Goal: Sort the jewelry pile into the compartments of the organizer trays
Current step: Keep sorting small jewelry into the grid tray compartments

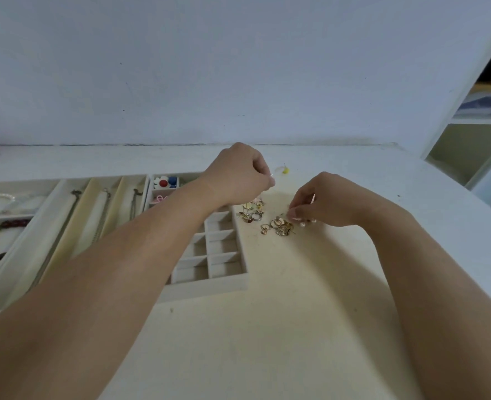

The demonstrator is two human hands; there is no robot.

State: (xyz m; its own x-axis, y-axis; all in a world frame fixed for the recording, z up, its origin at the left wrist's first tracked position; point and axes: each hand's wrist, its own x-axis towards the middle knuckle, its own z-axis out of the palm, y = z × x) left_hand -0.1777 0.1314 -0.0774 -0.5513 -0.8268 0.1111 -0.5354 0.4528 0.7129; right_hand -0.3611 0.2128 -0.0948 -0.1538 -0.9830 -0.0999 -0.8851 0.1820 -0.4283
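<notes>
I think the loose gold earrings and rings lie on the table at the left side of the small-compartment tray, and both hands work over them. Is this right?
Not quite. The head view shows the pile of loose gold earrings and rings on the cream table at the right side of the small-compartment beige tray, not the left. Both the left hand and the right hand do work over it.

Both hands over jewelry pile [267, 219] beside grid tray [209, 287]; left hand [238, 174] pinches thin pin; right hand [322, 202] pinches small piece.

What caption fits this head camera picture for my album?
Two hands, left hand and right hand, pick through a jewelry pile beside organizer trays.
</notes>
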